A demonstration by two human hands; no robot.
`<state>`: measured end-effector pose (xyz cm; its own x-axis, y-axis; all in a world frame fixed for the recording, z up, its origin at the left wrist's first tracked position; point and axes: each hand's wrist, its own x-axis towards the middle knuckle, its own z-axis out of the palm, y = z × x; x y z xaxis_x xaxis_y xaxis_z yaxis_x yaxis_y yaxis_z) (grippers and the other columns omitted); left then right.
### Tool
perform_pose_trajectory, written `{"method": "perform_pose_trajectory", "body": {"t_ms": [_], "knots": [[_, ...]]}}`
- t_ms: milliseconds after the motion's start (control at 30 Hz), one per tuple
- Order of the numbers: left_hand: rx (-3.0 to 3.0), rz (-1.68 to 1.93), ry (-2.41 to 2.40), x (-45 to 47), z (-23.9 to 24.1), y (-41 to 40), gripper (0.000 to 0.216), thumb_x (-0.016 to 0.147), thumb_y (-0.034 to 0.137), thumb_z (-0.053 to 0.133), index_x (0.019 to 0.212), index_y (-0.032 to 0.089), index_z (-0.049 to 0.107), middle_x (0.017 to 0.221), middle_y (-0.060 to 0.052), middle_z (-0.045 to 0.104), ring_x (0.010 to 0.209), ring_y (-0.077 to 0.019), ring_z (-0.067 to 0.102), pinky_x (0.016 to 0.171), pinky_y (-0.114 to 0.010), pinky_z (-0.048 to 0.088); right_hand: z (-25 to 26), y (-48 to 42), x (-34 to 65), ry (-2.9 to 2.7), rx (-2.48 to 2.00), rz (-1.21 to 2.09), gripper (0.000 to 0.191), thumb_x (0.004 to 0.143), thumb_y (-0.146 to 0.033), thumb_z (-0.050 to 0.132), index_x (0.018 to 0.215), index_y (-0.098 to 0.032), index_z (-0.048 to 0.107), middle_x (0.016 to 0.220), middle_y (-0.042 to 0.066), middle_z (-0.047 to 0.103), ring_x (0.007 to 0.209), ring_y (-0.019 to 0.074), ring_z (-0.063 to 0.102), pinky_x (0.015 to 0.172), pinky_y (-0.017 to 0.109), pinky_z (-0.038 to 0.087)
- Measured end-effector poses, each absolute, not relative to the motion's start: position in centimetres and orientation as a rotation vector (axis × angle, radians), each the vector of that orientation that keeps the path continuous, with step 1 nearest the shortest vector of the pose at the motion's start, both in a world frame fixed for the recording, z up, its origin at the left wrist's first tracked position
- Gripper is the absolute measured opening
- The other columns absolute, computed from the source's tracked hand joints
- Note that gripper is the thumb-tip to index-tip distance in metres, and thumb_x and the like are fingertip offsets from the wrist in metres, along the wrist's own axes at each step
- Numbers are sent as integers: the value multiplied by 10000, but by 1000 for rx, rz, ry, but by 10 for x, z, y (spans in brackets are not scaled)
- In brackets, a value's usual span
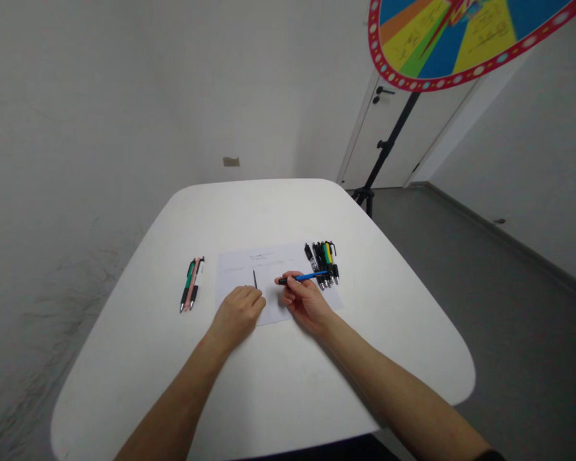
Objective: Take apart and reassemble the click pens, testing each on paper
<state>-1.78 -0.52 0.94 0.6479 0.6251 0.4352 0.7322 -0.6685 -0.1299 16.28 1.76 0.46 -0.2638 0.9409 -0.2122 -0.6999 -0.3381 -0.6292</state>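
My right hand (pixel 307 304) pinches a blue pen (pixel 312 276) with a black grip. The pen lies nearly level, its black end pointing left. My left hand (pixel 240 314) rests on the near left part of a white printed paper sheet (pixel 233 256), fingers curled. A thin dark rod (pixel 255 278), perhaps a pen refill, sticks out from its fingertips; the rod's lower end is hidden by the hand. Just beyond my right hand, several pens (pixel 322 256), mostly black with green and yellow ones, lie side by side at the sheet's right edge.
Left of the sheet lie a green pen (pixel 189 282), a pink pen (pixel 192 285) and a white pen (pixel 198 282) on the white table (pixel 269 205). Past the table's far right corner stands a colourful prize wheel (pixel 441 38) on a black tripod (pixel 388 144), before a door (pixel 388 115).
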Motion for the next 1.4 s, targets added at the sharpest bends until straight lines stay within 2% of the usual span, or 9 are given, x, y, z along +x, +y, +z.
{"method": "perform_pose_trajectory", "body": {"t_ms": [133, 233, 400, 533, 733, 900, 1400], "knots": [[-2608, -557, -1124, -19, 13, -6, 62, 846, 179, 577, 793, 172, 607, 838, -76, 671, 848, -238, 598, 725, -376, 476, 3, 19, 163, -526, -680, 1825, 270, 628, -257, 849, 803, -175, 660, 778, 44, 723, 473, 29, 401, 448, 159, 346], [-2546, -761, -1217, -27, 14, -1, 126, 854, 287, 605, 905, 174, 630, 938, -87, 687, 911, -247, 593, 780, -397, 480, 2, 19, 164, -546, -698, 1821, 281, 637, -265, 841, 825, -183, 648, 779, 34, 722, 473, 31, 403, 448, 161, 350], [-2348, -1130, -1514, -51, 4, 14, 170, 866, 255, 578, 1005, 169, 626, 1028, -95, 684, 1010, -243, 590, 910, -423, 475, 4, 18, 163, -588, -744, 1807, 361, 600, -284, 854, 843, -194, 602, 780, 26, 724, 479, 39, 425, 471, 174, 365], [-2244, -1290, -1707, -60, -8, 20, 152, 858, 212, 537, 969, 176, 634, 999, -79, 689, 990, -230, 602, 913, -405, 486, 1, 22, 162, -814, -855, 1695, 328, 625, -317, 811, 801, -195, 564, 766, 26, 719, 484, 58, 440, 485, 201, 361], [-2268, -1277, -1783, -57, -11, 19, 136, 861, 219, 536, 938, 176, 639, 974, -72, 691, 979, -232, 591, 917, -406, 476, -3, 38, 156, -1368, -1118, 1397, 177, 681, -297, 701, 751, -171, 599, 628, -21, 609, 535, 100, 469, 528, 244, 350], [-2299, -1268, -1778, -56, -9, 18, 130, 858, 227, 539, 919, 173, 641, 966, -76, 691, 978, -238, 585, 912, -408, 471, 8, 42, 155, -1843, -1117, 1256, 106, 744, -253, 626, 787, -158, 640, 677, -14, 598, 615, 118, 503, 622, 264, 388], [-2363, -1209, -1782, -57, -9, 16, 153, 862, 255, 528, 912, 178, 651, 964, -80, 695, 974, -243, 580, 909, -415, 467, 17, 57, 145, -2063, -1166, 1048, 101, 788, -197, 598, 885, -169, 606, 735, -9, 614, 676, 133, 532, 696, 272, 403]]}}
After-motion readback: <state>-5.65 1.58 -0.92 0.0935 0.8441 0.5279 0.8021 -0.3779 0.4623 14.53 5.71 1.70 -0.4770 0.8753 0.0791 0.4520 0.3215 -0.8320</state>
